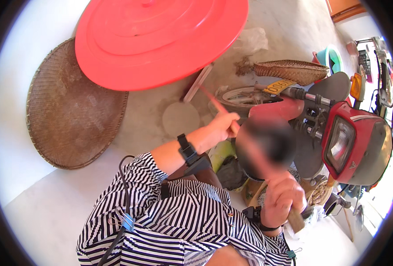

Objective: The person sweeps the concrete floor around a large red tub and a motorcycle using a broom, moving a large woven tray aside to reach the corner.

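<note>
My left hand [224,125] grips a long reddish pole [218,105], which slants away from me toward the floor. Lower and to the right, my right hand [284,196] is closed near a squared wooden end [296,220]. This looks like the near end of the same pole, but a round blurred patch hides the stretch between my hands. At the far end the pole appears to meet a narrow flat bar [198,83]; whether they are joined I cannot tell. The bar's upper part lies behind a large red round plastic lid [163,43].
Close on the right stands a red motorcycle [356,143]. A large round woven tray [76,109] leans against the left wall. Beyond the front wheel [246,96] are a woven basket [291,71], a turquoise tub [329,58] and a plastic bag [253,40]. A dark bag [231,173] lies below.
</note>
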The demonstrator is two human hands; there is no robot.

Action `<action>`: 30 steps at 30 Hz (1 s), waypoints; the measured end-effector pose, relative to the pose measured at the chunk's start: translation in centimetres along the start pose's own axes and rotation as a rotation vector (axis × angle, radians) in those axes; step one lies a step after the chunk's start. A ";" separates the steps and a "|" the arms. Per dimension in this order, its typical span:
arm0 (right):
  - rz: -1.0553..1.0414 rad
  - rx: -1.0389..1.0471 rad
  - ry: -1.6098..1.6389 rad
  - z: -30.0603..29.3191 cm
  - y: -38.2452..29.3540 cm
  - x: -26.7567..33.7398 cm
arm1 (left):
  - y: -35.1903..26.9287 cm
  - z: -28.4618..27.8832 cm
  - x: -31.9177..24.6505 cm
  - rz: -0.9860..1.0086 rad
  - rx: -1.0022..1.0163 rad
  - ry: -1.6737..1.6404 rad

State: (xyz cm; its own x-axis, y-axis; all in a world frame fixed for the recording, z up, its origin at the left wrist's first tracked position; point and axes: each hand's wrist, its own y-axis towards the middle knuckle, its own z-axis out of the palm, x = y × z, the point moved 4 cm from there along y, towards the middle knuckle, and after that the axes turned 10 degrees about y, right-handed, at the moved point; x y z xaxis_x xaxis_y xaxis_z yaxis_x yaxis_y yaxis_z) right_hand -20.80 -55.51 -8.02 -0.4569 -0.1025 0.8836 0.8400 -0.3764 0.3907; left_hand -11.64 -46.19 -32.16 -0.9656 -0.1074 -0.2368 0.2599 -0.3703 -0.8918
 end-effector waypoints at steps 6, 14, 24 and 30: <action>0.504 0.295 0.180 0.3 -1.7 -6.6 | 0.3 -15.7 8.5 0.123 -0.059 -0.011; 0.821 0.076 0.383 5.5 -7.1 -20.2 | 1.7 -27.7 2.3 0.241 0.045 0.825; 0.266 -0.510 0.001 -4.8 1.5 -11.7 | 18.0 -5.2 1.6 -0.232 -0.077 0.034; 0.127 -0.480 -0.338 -7.1 3.0 -12.1 | 18.7 2.4 -5.5 -0.145 -0.128 0.148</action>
State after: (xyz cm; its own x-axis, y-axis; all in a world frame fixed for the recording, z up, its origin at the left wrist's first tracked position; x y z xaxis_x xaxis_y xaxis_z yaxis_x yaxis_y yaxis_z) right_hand -14.85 -61.92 -19.35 -0.1769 0.0950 0.9796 0.6198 -0.7624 0.1858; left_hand -1.41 -54.75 -46.60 -0.9859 0.0786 -0.1480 0.1241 -0.2512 -0.9599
